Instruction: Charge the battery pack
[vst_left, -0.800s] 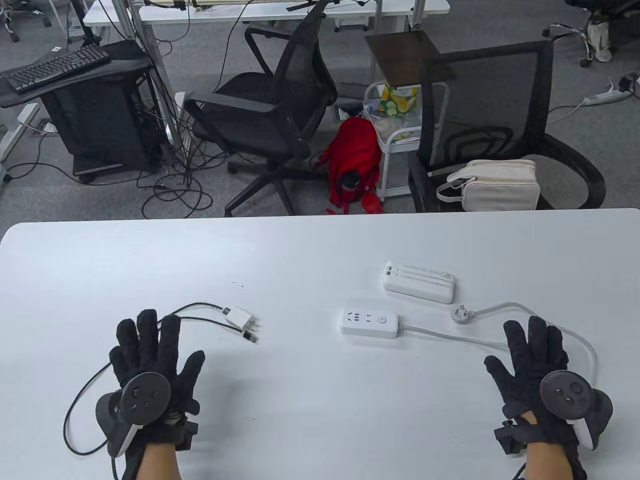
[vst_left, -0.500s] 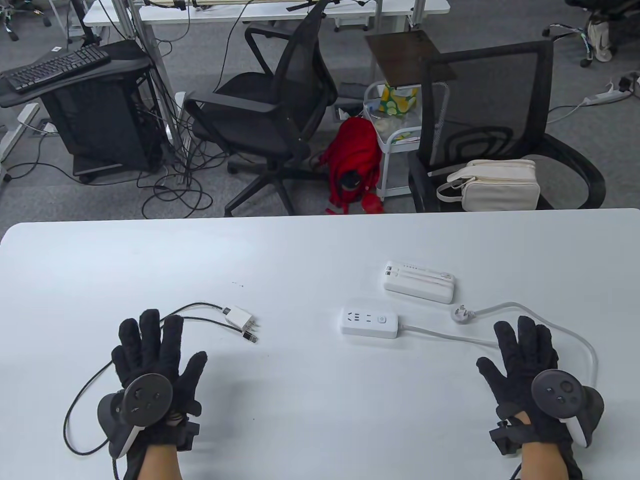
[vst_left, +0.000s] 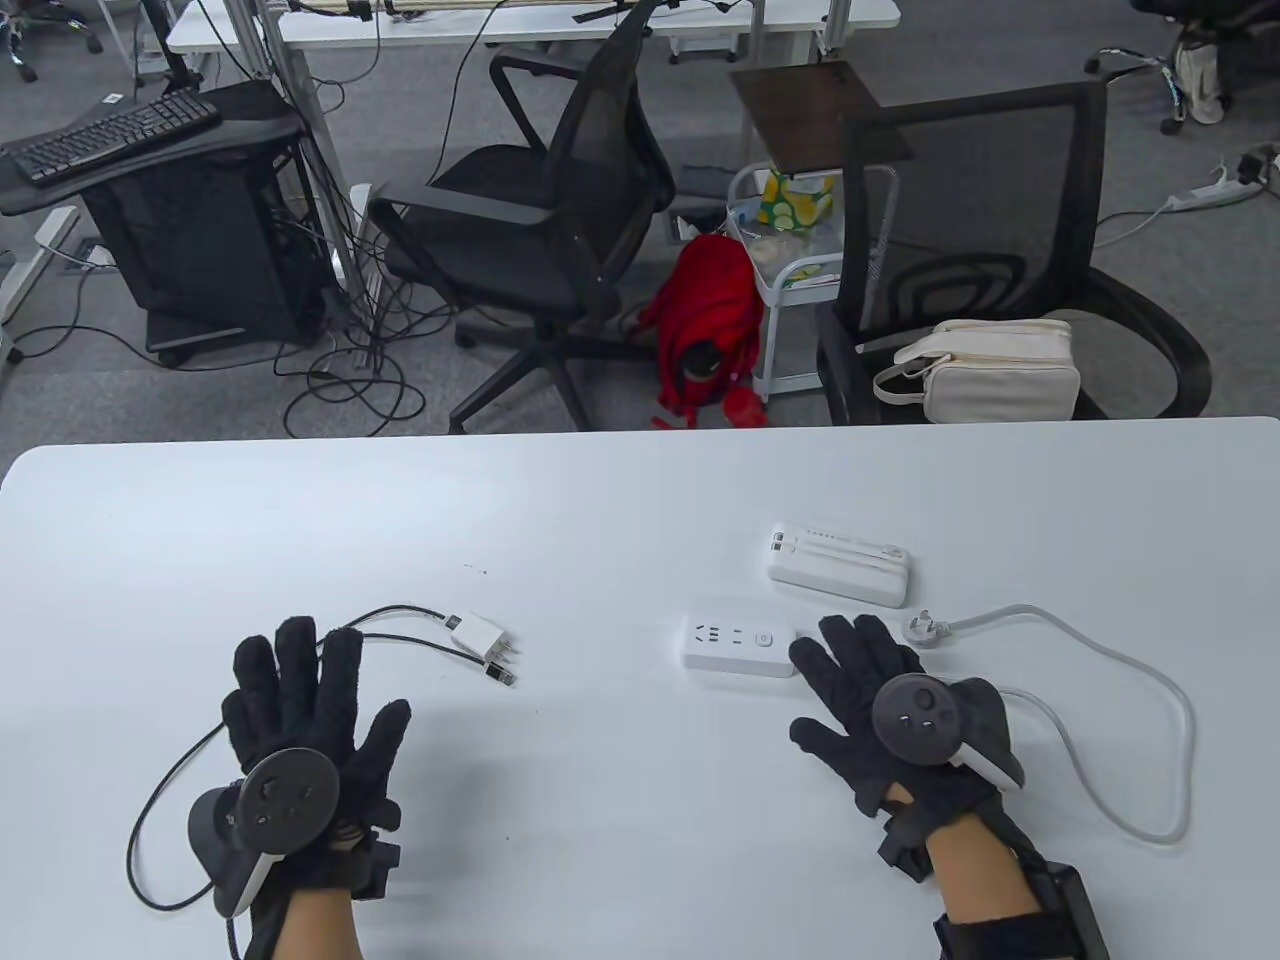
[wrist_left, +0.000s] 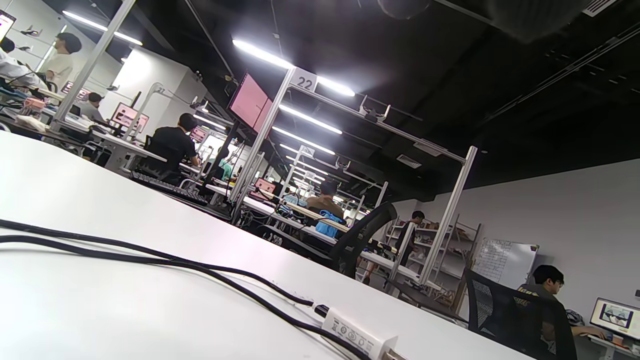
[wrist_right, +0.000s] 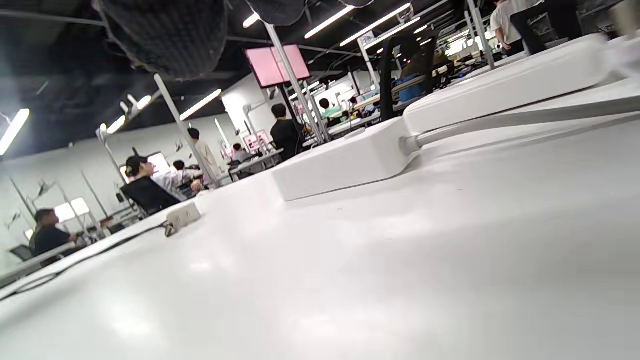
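Basically nothing is plugged in yet, so by my read the task sits at its very start. The wide white tabletop (vst_left: 620, 500) carries everything. The white corded power strip (vst_left: 738, 645) lies right of centre, its grey-white cord looping off to the right and back to a loose white wall plug (vst_left: 920, 628) lying on the table, so the strip looks unpowered. The white rectangular battery pack (vst_left: 838, 564) sits just behind the strip, apart from it, with no cable in it. The small white charger brick (vst_left: 477, 635) rests left of centre with its black cable (vst_left: 150, 800) curling round the left wrist; the cable's free connector lies beside the brick, unattached.

The right hand (vst_left: 880, 700) is spread flat, fingers wide, holding nothing, its fingertips at the strip's cord end; touching or just short, I cannot tell. The left hand (vst_left: 300, 720) is also splayed flat and empty, fingertips on or at the black cable, near the brick.

Left to do, I judge: brick into strip, cable into pack, probably strip to mains.

Room: open office with grey carpet, two black mesh chairs (vst_left: 560, 220) behind the table, a cream bag (vst_left: 1000, 370) on one, and a red backpack (vst_left: 705, 320) on the floor.
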